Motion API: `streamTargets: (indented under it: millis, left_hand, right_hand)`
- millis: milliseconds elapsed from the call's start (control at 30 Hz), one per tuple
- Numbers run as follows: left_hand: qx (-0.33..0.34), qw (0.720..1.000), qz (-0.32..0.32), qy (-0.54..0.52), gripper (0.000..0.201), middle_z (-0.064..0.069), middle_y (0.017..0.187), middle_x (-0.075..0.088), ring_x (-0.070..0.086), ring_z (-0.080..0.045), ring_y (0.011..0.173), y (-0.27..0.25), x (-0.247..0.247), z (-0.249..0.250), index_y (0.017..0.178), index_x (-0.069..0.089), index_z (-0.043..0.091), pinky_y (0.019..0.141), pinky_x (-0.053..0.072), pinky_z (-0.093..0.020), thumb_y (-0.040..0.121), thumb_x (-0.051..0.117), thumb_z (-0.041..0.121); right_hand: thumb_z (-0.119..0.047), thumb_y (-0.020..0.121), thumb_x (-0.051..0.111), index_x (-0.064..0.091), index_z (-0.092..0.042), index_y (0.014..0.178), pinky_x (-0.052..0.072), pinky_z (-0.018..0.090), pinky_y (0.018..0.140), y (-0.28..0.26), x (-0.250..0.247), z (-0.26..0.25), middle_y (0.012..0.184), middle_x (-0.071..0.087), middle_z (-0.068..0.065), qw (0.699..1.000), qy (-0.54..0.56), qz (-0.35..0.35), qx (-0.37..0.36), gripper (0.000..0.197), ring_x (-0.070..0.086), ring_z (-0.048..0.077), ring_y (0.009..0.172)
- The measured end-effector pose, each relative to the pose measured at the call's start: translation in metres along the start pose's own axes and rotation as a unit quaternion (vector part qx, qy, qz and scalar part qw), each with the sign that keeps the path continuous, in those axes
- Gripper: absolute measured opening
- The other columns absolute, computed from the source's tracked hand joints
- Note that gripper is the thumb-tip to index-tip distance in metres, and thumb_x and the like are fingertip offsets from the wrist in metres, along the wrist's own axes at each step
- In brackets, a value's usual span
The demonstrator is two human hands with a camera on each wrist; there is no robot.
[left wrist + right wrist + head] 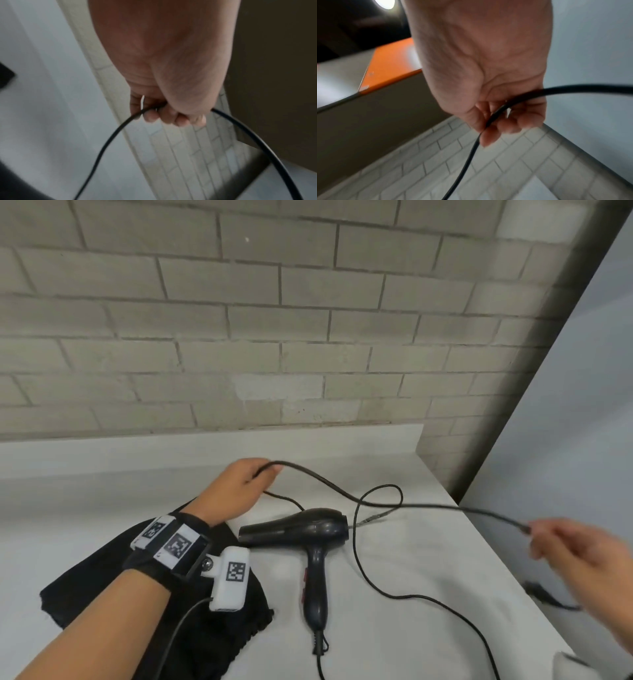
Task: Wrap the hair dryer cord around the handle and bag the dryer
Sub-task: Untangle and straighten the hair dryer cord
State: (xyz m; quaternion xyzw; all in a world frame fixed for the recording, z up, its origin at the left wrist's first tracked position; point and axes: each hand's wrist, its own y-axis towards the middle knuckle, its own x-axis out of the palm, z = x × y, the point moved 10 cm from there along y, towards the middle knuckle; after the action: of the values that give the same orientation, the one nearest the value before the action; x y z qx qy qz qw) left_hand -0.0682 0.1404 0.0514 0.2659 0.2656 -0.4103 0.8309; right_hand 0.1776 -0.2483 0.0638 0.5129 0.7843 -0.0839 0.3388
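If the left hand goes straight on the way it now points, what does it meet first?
Probably the brick wall. The left hand, gripping the cord, points away over bare white counter toward it. Depth is unclear.

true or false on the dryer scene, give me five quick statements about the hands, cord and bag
1. Both hands hold the cord. True: the left hand and right hand each pinch it.
2. The hair dryer lies on the counter. True.
3. The cord is wound around the handle. False: it trails loose over the counter.
4. The dryer is inside the black bag. False: it lies beside the bag.
5. The left forearm is over the bag. True.
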Motion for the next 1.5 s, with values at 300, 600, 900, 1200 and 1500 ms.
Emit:
streamTargets:
  millis: [300, 600, 900, 1200, 1500]
  left_hand:
    - [0.128, 0.991, 0.041, 0.029, 0.033, 0.009, 0.065, 0.050, 0.045, -0.001, 0.055, 0.038, 0.014, 0.141, 0.073, 0.050, 0.021, 0.053, 0.034, -0.013, 0.105, 0.044, 0.029]
    - [0.115, 0.978, -0.020, 0.173, 0.050, -0.006, 0.118, 0.047, 0.043, -0.026, 0.108, 0.062, 0.094, 0.184, 0.113, 0.044, 0.018, 0.096, 0.036, -0.043, 0.096, 0.035, 0.064]
    - [0.098, 0.938, -0.305, 0.136, 0.058, -0.012, 0.154, 0.040, 0.044, -0.030, 0.135, 0.047, 0.180, 0.137, 0.152, 0.019, 0.024, 0.109, 0.039, -0.048, 0.101, 0.045, 0.016]
    - [0.119, 0.930, -0.338, 0.085, 0.060, 0.029, 0.159, 0.013, 0.040, -0.001, 0.139, -0.059, 0.170, 0.057, 0.154, 0.026, 0.038, 0.117, 0.032, -0.029, 0.102, 0.048, 0.018]
    - [0.063, 0.924, -0.357, 0.123, 0.085, 0.018, 0.163, -0.016, 0.044, -0.016, 0.132, -0.090, 0.203, 0.038, 0.152, -0.016, 0.045, 0.106, 0.034, -0.021, 0.102, 0.050, 0.022]
  right_hand:
    - [-0.031, 0.090, 0.065, 0.051, -0.035, 0.107, 0.040, 0.021, 0.057, -0.029, 0.119, -0.074, 0.064, 0.064, 0.000, 0.981, -0.023, -0.168, -0.093, 0.022, 0.052, 0.005, 0.053]
    - [-0.019, 0.097, 0.052, 0.060, -0.019, 0.103, 0.040, 0.014, 0.055, -0.022, 0.186, -0.040, 0.075, 0.070, -0.006, 0.963, -0.098, -0.249, -0.042, 0.010, 0.058, 0.001, 0.061]
    - [-0.011, 0.095, 0.049, 0.060, -0.011, 0.083, 0.054, 0.038, 0.062, -0.022, 0.152, 0.084, 0.078, 0.070, 0.008, 0.970, -0.108, -0.175, 0.129, 0.016, 0.061, 0.021, 0.058]
    - [-0.013, 0.090, 0.062, 0.067, -0.009, 0.085, 0.045, 0.032, 0.065, -0.049, 0.116, 0.128, 0.074, 0.067, 0.003, 0.972, -0.137, -0.094, 0.165, 0.009, 0.059, 0.019, 0.069]
    - [-0.029, 0.082, 0.070, 0.062, -0.027, 0.074, 0.048, 0.023, 0.061, -0.117, 0.156, 0.013, 0.069, 0.060, -0.011, 0.944, -0.124, -0.298, -0.063, 0.011, 0.057, 0.007, 0.064]
